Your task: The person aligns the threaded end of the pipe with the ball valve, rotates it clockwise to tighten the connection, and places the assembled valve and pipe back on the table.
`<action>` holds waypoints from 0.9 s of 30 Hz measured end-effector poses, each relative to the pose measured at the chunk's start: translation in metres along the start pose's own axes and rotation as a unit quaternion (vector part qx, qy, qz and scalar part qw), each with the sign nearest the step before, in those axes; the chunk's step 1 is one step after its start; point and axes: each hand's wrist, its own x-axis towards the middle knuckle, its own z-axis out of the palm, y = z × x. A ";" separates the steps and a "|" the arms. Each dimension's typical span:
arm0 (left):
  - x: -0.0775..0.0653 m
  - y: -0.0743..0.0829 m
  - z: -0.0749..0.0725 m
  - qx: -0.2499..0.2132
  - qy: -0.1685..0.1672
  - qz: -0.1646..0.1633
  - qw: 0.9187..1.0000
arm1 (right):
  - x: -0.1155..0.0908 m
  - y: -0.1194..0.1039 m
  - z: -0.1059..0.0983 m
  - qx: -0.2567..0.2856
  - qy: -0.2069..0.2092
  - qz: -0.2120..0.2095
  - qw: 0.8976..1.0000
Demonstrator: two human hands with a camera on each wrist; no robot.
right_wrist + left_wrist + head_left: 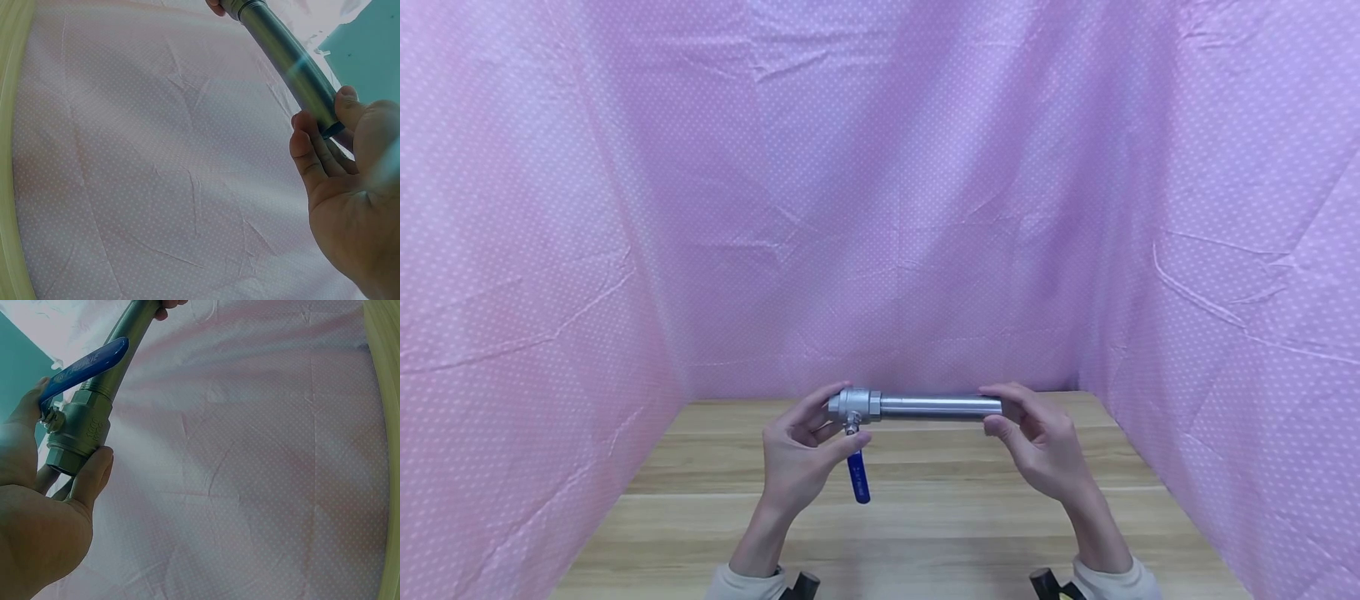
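A silver ball valve (pixel 854 403) with a blue lever handle (pixel 859 477) is joined to a straight metal pipe (pixel 940 407), held level above the table in the head view. My left hand (pixel 797 462) grips the valve body, its thumb by the base of the lever. At the pipe's far end, my right hand (pixel 1047 442) pinches the tube between thumb and fingers. The left wrist view shows threads (pixel 100 384) where the pipe meets the valve (pixel 78 428). In the right wrist view the pipe's end (pixel 331 129) sits between the right thumb and fingers.
Below the hands lies a light wood table (pixel 925 517). Pink polka-dot cloth (pixel 887 208) hangs at the back and on both sides. Dark wrist-mounted devices (pixel 805 583) show at the bottom edge near both sleeves.
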 end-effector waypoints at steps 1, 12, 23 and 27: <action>0.000 0.000 0.000 0.000 0.001 -0.001 1.000 | 0.000 0.000 0.000 -0.005 0.000 0.003 1.000; 0.000 0.002 0.000 0.004 0.005 -0.007 1.000 | 0.003 0.000 0.001 0.079 -0.017 -0.007 0.997; 0.000 0.003 0.000 0.007 0.006 -0.009 1.000 | 0.005 0.000 0.002 0.067 -0.012 -0.022 0.997; 0.000 0.004 0.001 0.007 0.008 -0.018 1.000 | 0.004 -0.001 0.002 0.058 -0.010 -0.015 0.998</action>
